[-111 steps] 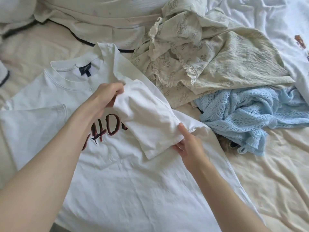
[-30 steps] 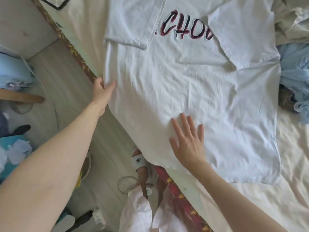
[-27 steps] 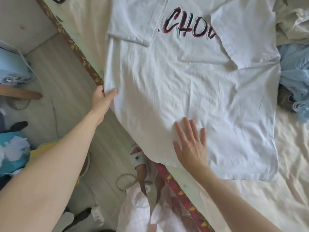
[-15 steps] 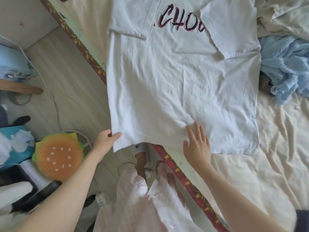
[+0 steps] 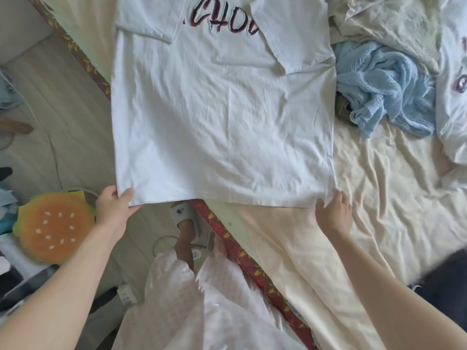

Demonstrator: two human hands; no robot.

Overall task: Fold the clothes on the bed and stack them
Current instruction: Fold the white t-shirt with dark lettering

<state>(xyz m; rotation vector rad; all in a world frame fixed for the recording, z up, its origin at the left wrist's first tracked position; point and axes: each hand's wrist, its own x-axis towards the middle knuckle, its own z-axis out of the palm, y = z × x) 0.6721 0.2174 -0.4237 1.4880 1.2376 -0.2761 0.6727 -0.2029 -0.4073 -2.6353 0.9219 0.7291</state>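
A white T-shirt (image 5: pixel 222 117) with dark red lettering lies front up across the corner of the bed, both sleeves folded inward over the chest. Its lower left part hangs past the bed's edge. My left hand (image 5: pixel 113 210) pinches the hem's left corner, thumb on top. My right hand (image 5: pixel 333 210) grips the hem's right corner on the cream sheet (image 5: pixel 394 198).
A crumpled light blue knit (image 5: pixel 379 82) lies right of the shirt, with a cream patterned garment (image 5: pixel 394 24) behind it and another white printed shirt (image 5: pixel 452 79) at the far right. The bed's red patterned edge (image 5: pixel 240 251) runs diagonally. A burger-shaped cushion (image 5: pixel 53 226) sits on the floor.
My hands have slid down the shirt's body to the hem. The left now pinches the left corner, and the right has moved from the middle to grip the right corner.
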